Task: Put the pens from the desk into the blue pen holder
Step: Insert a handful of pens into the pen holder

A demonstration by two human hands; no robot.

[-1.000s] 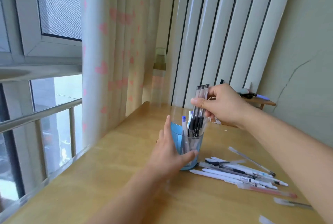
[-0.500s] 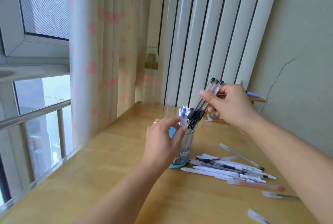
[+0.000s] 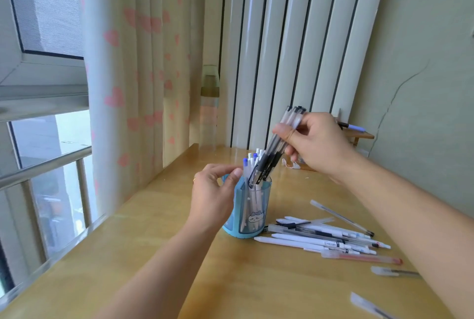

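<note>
The right hand (image 3: 318,147) pinches a small bundle of black-tipped pens (image 3: 275,148), tilted with the tips just inside the rim of the blue pen holder (image 3: 247,209), while the left hand (image 3: 214,195), fingers loosely curled with the thumb at the rim and closed on nothing I can make out, steadies the holder on the table (image 3: 166,254). This looks like the insertion step for this bundle; the next move calls for bringing it upright and releasing it among the white pens (image 3: 252,162) already standing inside. A loose pile of pens (image 3: 323,238) lies just beside the holder, not yet collected.
</note>
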